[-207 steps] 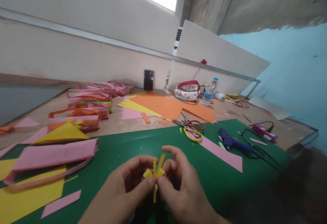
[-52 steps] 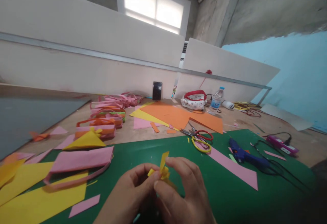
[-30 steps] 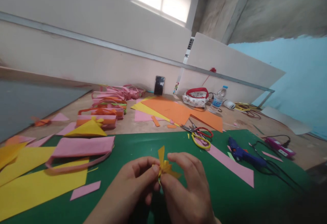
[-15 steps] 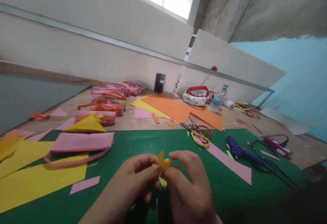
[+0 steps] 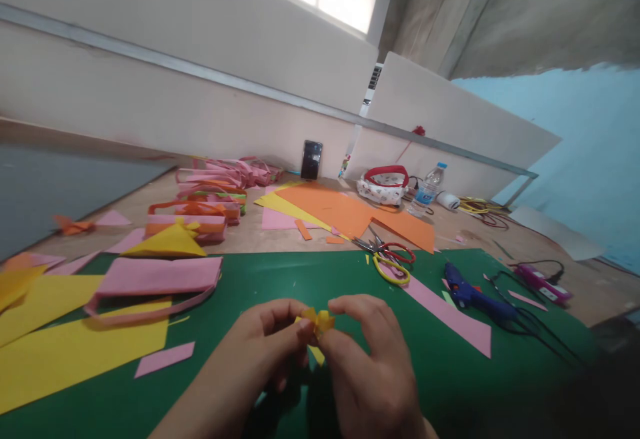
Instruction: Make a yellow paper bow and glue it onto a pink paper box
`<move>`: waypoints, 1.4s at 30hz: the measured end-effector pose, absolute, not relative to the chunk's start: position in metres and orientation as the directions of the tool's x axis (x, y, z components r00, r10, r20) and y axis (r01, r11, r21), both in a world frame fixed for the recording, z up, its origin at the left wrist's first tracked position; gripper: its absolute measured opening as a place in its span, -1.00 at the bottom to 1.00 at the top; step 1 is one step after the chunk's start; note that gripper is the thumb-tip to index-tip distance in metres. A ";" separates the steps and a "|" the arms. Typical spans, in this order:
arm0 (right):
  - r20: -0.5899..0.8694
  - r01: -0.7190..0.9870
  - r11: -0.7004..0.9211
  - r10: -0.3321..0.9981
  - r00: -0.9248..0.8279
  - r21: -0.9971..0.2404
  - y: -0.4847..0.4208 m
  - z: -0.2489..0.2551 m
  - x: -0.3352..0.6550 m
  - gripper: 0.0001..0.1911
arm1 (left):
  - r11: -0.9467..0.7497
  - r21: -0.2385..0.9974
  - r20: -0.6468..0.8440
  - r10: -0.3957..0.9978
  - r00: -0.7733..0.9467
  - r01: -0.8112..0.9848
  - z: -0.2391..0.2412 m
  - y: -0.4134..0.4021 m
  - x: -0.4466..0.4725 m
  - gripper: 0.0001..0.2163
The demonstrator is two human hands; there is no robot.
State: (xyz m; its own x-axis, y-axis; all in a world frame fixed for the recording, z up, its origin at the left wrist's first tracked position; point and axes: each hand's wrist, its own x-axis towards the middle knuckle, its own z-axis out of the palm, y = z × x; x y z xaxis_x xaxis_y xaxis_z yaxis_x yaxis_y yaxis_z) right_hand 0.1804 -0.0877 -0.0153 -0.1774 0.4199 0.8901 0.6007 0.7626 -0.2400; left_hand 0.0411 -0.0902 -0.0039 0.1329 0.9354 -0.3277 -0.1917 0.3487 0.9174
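Between both hands, just above the green mat [image 5: 260, 279], is a small yellow paper bow [image 5: 323, 321]. My left hand [image 5: 273, 335] pinches its left side between thumb and fingers. From the other side my right hand [image 5: 373, 352] grips it, thumb low and index finger curved over the top. Part of the bow is hidden behind my fingertips. A pink paper bag [image 5: 160, 276] with a strap lies left of my hands, partly over yellow sheets [image 5: 75, 359]. Beside them is a pink paper strip [image 5: 165, 359].
Scissors [image 5: 393, 262] with red and yellow handles lie ahead on the mat's edge. To the right are a blue glue gun [image 5: 475, 297] with its cord and a long pink strip [image 5: 450, 315]. Small paper bags [image 5: 215, 209], orange sheets [image 5: 330, 205], a phone [image 5: 311, 160] and a water bottle [image 5: 427, 191] stand farther back.
The bow has turned in my fingers, and its upright left point now sits lower and folded. Both hands stay in nearly the same place.
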 end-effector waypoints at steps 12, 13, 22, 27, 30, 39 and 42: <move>0.881 0.612 0.777 0.382 -0.278 -0.143 -0.089 -0.007 0.184 -0.78 | 0.311 0.940 -0.293 0.946 0.137 -0.138 -0.010 -0.086 0.039 -0.73; 0.884 0.598 0.786 0.380 -0.272 -0.154 -0.090 -0.006 0.185 -0.77 | 0.309 0.940 -0.291 0.947 0.133 -0.142 -0.008 -0.087 0.039 -0.75; 0.829 0.581 0.810 0.273 -0.488 0.075 -0.089 0.006 0.211 -0.80 | 0.340 0.924 -0.320 0.938 0.135 -0.173 -0.004 -0.091 0.039 -0.75; 0.854 0.589 0.805 0.257 -0.452 0.069 -0.085 0.004 0.198 -0.84 | 0.352 0.916 -0.333 0.934 0.126 -0.190 -0.001 -0.090 0.041 -0.75; 0.868 0.581 0.813 0.267 -0.419 0.031 -0.085 0.003 0.193 -0.86 | 0.337 0.933 -0.322 0.939 0.119 -0.130 0.000 -0.090 0.042 -0.70; 0.836 0.551 0.833 0.269 -0.479 0.048 -0.082 0.008 0.195 -0.83 | 0.274 0.961 -0.270 0.957 0.105 -0.022 0.007 -0.092 0.043 -0.76; 0.808 0.510 0.848 0.196 -0.555 0.145 -0.079 0.012 0.193 -0.85 | 0.151 0.987 -0.157 0.982 0.108 0.055 0.007 -0.092 0.043 -0.84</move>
State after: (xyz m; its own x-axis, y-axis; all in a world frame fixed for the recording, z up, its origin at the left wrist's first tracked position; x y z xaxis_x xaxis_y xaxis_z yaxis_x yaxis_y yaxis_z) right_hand 0.1928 -0.0787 0.0120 -0.5555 0.1960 0.8081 0.5099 0.8480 0.1448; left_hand 0.0427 -0.0916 0.0069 0.1076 0.9818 -0.1566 0.0550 0.1513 0.9870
